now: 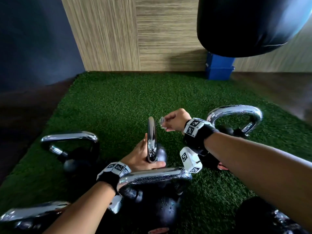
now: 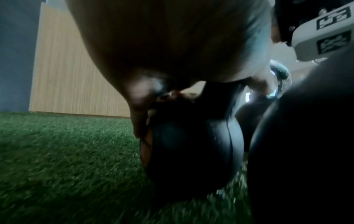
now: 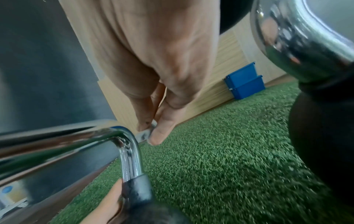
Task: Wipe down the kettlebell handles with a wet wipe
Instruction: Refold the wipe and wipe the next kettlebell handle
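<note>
Fingers, right hand [image 1: 175, 119]: pinching a small crumpled wet wipe [image 1: 162, 122] between thumb and fingertips [image 3: 160, 133]; the wipe sits just beside the top bend of the centre handle, at its 2 o'clock; whether it touches the chrome cannot be told.
Fingers, left hand [image 1: 141, 157]: wrapped round the base of the centre handle [image 1: 151, 137], thumb lying across its near side; palm against the black ball.
Centre kettlebell [image 2: 191, 151]: black ball, chrome handle seen edge-on from the head view, standing on the green turf [image 1: 118, 102].
Near kettlebell [image 1: 155, 178]: at 6 o'clock of the centre one, just beside it; chrome handle speckled with droplets.
Left kettlebell [image 1: 70, 137]: at 9 o'clock, apart from the hands.
Right kettlebell [image 1: 236, 114]: at 3 o'clock, behind the right wrist.
Lower-left kettlebell [image 1: 33, 211]: at 7 o'clock, handle only, blurred.
Punch bag [image 1: 244, 22]: black, hanging at 1 o'clock.
Blue boxes [image 1: 219, 68]: two stacked, against the wood-grain wall [image 1: 135, 34].
</note>
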Tool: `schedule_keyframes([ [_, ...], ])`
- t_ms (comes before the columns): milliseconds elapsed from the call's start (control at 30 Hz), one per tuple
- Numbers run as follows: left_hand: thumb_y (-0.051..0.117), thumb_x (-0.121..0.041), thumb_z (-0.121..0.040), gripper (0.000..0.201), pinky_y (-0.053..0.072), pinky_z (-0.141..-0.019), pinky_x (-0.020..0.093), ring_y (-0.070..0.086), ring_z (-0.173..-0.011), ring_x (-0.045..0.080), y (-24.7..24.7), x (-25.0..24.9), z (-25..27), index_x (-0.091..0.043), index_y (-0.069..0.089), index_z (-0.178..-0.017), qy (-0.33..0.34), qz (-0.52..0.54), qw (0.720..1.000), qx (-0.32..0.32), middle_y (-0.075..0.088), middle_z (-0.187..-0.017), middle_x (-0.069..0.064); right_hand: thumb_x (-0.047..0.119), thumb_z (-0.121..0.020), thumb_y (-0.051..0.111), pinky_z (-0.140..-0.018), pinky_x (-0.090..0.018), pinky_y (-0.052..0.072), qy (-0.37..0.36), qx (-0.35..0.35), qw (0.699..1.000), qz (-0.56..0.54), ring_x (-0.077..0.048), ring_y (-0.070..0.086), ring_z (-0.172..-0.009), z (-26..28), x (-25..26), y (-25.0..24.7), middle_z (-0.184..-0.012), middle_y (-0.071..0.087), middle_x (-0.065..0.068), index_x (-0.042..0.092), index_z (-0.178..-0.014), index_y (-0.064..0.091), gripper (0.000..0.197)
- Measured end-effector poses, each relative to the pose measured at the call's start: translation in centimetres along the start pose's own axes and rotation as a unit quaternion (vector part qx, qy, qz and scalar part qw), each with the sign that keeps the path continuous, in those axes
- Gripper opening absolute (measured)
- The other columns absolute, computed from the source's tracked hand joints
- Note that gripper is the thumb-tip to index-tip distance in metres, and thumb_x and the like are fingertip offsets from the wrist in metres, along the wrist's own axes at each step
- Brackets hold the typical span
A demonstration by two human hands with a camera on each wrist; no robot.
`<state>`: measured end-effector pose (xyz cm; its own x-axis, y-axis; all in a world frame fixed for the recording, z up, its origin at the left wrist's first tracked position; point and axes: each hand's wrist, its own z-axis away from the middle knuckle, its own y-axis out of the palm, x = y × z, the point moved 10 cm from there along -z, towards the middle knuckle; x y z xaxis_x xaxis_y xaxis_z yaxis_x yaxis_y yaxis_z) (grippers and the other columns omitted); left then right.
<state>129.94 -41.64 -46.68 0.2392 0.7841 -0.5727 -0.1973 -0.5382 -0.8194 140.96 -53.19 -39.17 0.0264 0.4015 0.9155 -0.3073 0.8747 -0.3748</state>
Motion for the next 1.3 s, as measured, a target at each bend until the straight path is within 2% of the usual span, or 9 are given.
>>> schedule_keyframes([
  [133,0.073,-0.033,-0.083,0.053,0.045,-0.108,0.042,0.060,-0.117,0.026,-0.8,1.1,0.1,-0.012,0.056,-0.129,0.036,0.079,0.994,-0.068,0.062,-0.124,0.009,-0.010,-0.082,0.074,-0.073,-0.037,0.063,0.048,0.014,0.998,-0.037,-0.026,0.068,-0.072,-0.6,-2.2,1.0,-0.081,0.068,-0.017,-0.010,-0.101,0.071,0.020],
  [267,0.070,-0.038,-0.076,0.027,0.051,-0.071,0.015,0.064,-0.073,-0.004,0.0,3.1,0.3,-0.027,0.057,-0.097,-0.008,0.133,0.991,-0.025,0.068,-0.080,-0.023,-0.013,-0.080,0.074,-0.063,-0.027,0.061,0.057,0.023,0.997,-0.056,-0.009,0.063,-0.050,-0.7,-3.6,2.3,-0.062,0.067,-0.004,0.003,-0.080,0.070,0.016],
  [333,0.076,-0.043,-0.072,0.035,0.050,-0.073,0.010,0.065,-0.079,-0.007,-0.2,3.0,0.3,-0.025,0.060,-0.097,-0.015,0.147,0.989,-0.019,0.070,-0.086,-0.023,-0.012,-0.078,0.076,-0.074,-0.032,0.061,0.054,0.021,0.997,-0.048,-0.011,0.062,-0.056,-0.7,-4.0,2.7,-0.064,0.067,-0.005,0.003,-0.081,0.073,0.015],
  [500,0.092,-0.047,-0.065,0.096,0.044,-0.114,0.038,0.054,-0.131,0.012,-0.1,2.8,0.1,-0.018,0.046,-0.144,-0.008,0.116,0.993,0.005,0.057,-0.139,-0.001,-0.005,-0.073,0.084,-0.071,-0.036,0.065,0.056,0.014,0.998,-0.032,-0.025,0.072,-0.065,-0.3,-4.5,3.5,-0.079,0.074,-0.018,0.000,-0.082,0.074,0.015],
  [600,0.092,-0.035,-0.072,0.073,0.048,-0.109,0.039,0.057,-0.116,0.002,-0.1,2.7,0.0,-0.019,0.051,-0.131,-0.004,0.097,0.995,-0.002,0.059,-0.123,-0.007,-0.004,-0.072,0.085,-0.069,-0.036,0.065,0.061,0.014,0.998,-0.027,-0.027,0.073,-0.064,-0.2,-4.0,3.6,-0.077,0.074,-0.018,-0.001,-0.080,0.073,0.015],
  [767,0.090,-0.027,-0.075,0.072,0.047,-0.109,0.036,0.059,-0.120,0.013,-0.2,2.4,0.2,-0.012,0.052,-0.134,0.009,0.118,0.993,-0.029,0.060,-0.127,0.003,0.001,-0.075,0.085,-0.061,-0.027,0.063,-0.012,-0.048,0.998,-0.045,-0.016,0.075,-0.063,-0.5,-1.9,2.2,-0.065,0.076,-0.003,0.009,-0.080,0.078,0.012],
  [933,0.090,-0.024,-0.076,0.046,0.044,-0.084,0.006,0.061,-0.090,-0.011,0.0,2.7,0.3,-0.020,0.055,-0.107,-0.003,0.139,0.990,-0.024,0.062,-0.094,-0.011,0.003,-0.075,0.086,-0.063,-0.025,0.063,-0.039,-0.051,0.997,-0.043,-0.015,0.076,-0.066,-0.3,-1.8,2.2,-0.068,0.076,-0.001,0.017,-0.074,0.077,0.017],
  [1133,0.089,-0.028,-0.077,0.058,0.041,-0.088,0.001,0.057,-0.096,-0.014,0.0,3.7,-0.1,-0.024,0.052,-0.121,-0.045,0.126,0.991,-0.020,0.059,-0.109,-0.017,0.007,-0.079,0.082,-0.053,0.000,0.045,-0.193,-0.103,0.974,0.064,0.017,0.061,-0.054,0.3,2.8,1.3,-0.055,0.065,0.024,0.013,-0.087,0.081,0.009],
  [1300,0.090,-0.032,-0.074,0.093,0.029,-0.095,0.001,0.044,-0.116,-0.003,-0.1,3.9,-0.4,-0.024,0.035,-0.148,-0.055,0.126,0.990,-0.022,0.044,-0.130,-0.020,0.010,-0.082,0.079,-0.063,0.003,0.043,-0.311,-0.105,0.921,0.209,0.004,0.058,-0.063,2.5,5.4,2.3,-0.083,0.076,0.002,0.013,-0.094,0.080,0.012],
])
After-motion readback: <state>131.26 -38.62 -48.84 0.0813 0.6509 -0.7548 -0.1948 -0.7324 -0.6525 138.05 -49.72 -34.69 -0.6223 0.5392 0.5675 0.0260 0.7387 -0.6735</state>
